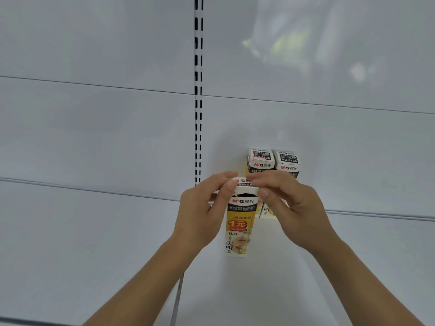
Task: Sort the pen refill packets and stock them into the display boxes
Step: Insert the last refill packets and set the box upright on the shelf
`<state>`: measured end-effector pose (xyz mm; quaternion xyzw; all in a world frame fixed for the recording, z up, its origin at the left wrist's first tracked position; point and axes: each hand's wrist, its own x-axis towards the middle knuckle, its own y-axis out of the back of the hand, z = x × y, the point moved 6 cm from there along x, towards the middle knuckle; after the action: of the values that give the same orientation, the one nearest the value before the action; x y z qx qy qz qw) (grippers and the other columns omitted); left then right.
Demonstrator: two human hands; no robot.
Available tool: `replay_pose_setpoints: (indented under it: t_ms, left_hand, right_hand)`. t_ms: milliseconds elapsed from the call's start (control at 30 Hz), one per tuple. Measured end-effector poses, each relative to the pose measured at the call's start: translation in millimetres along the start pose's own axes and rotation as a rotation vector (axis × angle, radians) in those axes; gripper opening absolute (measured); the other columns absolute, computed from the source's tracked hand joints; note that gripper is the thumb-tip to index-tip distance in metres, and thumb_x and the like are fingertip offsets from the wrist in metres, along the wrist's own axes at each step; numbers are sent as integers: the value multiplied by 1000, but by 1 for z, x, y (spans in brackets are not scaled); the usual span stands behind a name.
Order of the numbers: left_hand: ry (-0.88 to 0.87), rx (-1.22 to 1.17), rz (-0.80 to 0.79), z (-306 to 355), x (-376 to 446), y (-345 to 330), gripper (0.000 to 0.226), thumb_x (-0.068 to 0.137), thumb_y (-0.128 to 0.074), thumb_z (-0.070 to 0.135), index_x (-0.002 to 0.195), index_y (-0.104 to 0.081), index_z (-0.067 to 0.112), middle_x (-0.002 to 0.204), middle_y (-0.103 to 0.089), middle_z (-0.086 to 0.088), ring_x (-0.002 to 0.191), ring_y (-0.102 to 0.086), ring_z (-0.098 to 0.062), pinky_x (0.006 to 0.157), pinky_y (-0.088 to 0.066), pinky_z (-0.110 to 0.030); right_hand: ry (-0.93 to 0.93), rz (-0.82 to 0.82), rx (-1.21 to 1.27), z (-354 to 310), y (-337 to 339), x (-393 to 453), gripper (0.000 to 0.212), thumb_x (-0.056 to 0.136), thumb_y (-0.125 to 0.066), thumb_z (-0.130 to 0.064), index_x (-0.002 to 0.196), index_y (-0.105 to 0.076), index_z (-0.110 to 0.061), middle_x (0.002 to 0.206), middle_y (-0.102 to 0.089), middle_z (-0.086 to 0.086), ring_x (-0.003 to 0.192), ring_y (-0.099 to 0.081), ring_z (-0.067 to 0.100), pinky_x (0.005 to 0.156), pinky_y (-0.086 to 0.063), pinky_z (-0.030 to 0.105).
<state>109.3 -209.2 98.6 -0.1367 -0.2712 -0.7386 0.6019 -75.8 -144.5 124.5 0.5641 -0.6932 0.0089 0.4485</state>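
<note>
Between both hands' fingers (229, 184): box top (244, 189)

Two upright boxes (273, 162) block the rear; shelf (94, 231) leftward open.

We see the held box (239, 222) white at its top flap, black-banded below, then yellow with a red "1元" badge. The two standing boxes (273, 161) repeat the white and black scheme with red logos. The shelf panels (94, 137) are pale grey-white, the slotted upright (198, 90) white with black slots.
</note>
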Motion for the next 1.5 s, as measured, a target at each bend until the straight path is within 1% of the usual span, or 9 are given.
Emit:
replay_pose_setpoints:
  t_ms: [300,500,667,833,967,1067,1267,1367,1500]
  left_hand:
    - [16,-46,-12,2,1,-2,42,98,-48,55,118,-74,28,120,-74,19,101,-73,-7,80,-61,-23]
    - [-37,-14,-12,2,-1,-1,40,102,-47,51,123,-71,26,123,-72,19,104,-72,-6,81,-61,-23]
    - [-23,-17,-43,3,-1,1,32,101,-46,52,115,-71,36,127,-70,21,105,-72,-5,82,-60,-21]
    - [-1,-23,-54,3,-2,4,37,102,-43,53,125,-68,37,118,-73,22,105,-72,-5,81,-59,-18]
    - [-34,-32,-75,8,-3,4,19,101,-48,49,107,-66,52,127,-70,23,108,-71,-7,83,-57,-17]
    - [-93,0,-81,9,-4,1,18,101,-51,41,104,-68,45,133,-68,18,112,-70,-9,85,-57,-19]
    - [-128,52,-128,3,-11,-7,28,105,-45,39,127,-62,32,143,-58,17,123,-63,-12,91,-55,-22]
    - [-85,100,-214,-8,-21,-14,44,104,-54,47,146,-42,40,146,-54,20,123,-63,-10,92,-58,-32]
    - [64,126,-311,-27,-37,-22,69,99,-58,49,158,-21,46,142,-54,30,130,-55,1,96,-58,-31]
  right_hand:
    - [104,52,-123,-1,3,-3,24,103,-62,-26,123,-75,-26,130,-71,-12,129,-63,13,106,-53,34]
    - [132,92,-182,-3,4,-1,23,103,-63,-24,122,-76,-23,127,-73,-11,125,-65,10,103,-55,35]
    - [178,74,-190,-5,3,-1,24,103,-64,-24,121,-78,-18,128,-72,-7,125,-65,15,102,-55,41]
    - [168,46,-170,-6,-2,1,23,103,-64,-25,118,-80,-17,127,-72,-7,123,-65,17,99,-55,42]
    - [184,34,-204,-5,-2,-3,22,102,-65,-23,118,-79,-17,130,-70,-5,126,-63,20,99,-55,45]
    - [263,42,-313,-10,-1,-7,21,101,-69,-16,119,-79,-12,132,-70,0,127,-64,24,100,-54,47]
    - [405,89,-593,-21,-14,-19,30,99,-75,-26,119,-77,-4,131,-71,12,125,-66,32,98,-56,49]
    - [356,52,-675,-19,-17,-23,41,99,-73,-35,127,-71,-4,140,-66,10,134,-60,31,105,-52,49]
    - [295,-31,-807,-15,-24,-29,62,100,-67,-46,148,-55,-9,155,-53,9,146,-46,31,118,-41,52]
